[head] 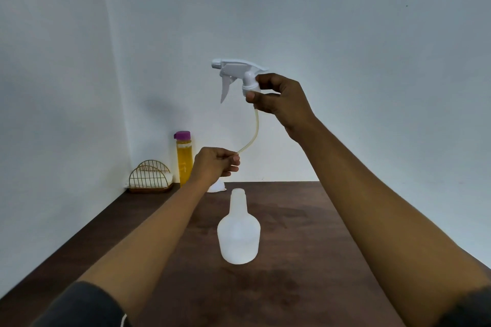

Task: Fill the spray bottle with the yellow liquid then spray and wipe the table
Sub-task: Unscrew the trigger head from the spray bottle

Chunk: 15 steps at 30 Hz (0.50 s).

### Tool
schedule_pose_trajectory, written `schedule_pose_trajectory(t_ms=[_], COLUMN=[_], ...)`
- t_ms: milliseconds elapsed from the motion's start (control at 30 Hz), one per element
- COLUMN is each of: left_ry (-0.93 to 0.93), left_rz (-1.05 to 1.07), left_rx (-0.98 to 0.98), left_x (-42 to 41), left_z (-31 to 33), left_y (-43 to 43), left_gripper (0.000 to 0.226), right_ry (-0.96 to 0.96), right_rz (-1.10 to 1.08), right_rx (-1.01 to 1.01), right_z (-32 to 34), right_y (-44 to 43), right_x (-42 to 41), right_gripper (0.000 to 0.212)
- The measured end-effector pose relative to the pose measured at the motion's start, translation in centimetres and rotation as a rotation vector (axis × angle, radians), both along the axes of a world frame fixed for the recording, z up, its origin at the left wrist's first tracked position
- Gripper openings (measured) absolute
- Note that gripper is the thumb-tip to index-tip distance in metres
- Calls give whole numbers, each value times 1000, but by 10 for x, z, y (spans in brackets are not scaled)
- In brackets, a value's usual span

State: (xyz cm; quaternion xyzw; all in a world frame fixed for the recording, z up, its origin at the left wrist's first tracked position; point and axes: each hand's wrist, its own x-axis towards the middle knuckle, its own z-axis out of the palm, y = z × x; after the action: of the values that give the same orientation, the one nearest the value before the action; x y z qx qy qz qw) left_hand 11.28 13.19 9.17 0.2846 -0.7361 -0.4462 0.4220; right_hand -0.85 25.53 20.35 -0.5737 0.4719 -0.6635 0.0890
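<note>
A translucent white spray bottle stands upright and uncapped on the dark wooden table, in the middle. High above it my right hand grips the collar of the white trigger spray head. Its thin dip tube curves down and to the left, and my left hand pinches the tube's lower end. At the back left stands a clear bottle of yellow liquid with a purple cap, closed.
A gold wire holder with white napkins sits in the back left corner against the wall. A small white object lies behind my left hand, mostly hidden. Walls bound the table at the back and left.
</note>
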Motion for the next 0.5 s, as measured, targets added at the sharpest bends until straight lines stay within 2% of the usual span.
schedule_pose_trajectory(t_ms=[133, 267, 367, 433, 500], left_ry=[-306, -565, -595, -541, -475], left_rz=[-124, -343, -512, -577, -624], left_rx=[-36, 38, 119, 176, 271], left_x=[12, 22, 26, 24, 22], left_z=[30, 61, 73, 71, 62], left_y=[9, 33, 52, 65, 77], left_gripper=[8, 20, 15, 9, 17], right_ry=[-81, -203, -266, -324, -384], right_rz=[-27, -17, -35, -42, -58], right_rx=[19, 94, 164, 209, 253], right_z=[-6, -9, -13, -20, -31], right_y=[14, 29, 39, 47, 57], right_x=[-18, -39, -54, -63, -71], right_gripper=[31, 13, 17, 25, 24])
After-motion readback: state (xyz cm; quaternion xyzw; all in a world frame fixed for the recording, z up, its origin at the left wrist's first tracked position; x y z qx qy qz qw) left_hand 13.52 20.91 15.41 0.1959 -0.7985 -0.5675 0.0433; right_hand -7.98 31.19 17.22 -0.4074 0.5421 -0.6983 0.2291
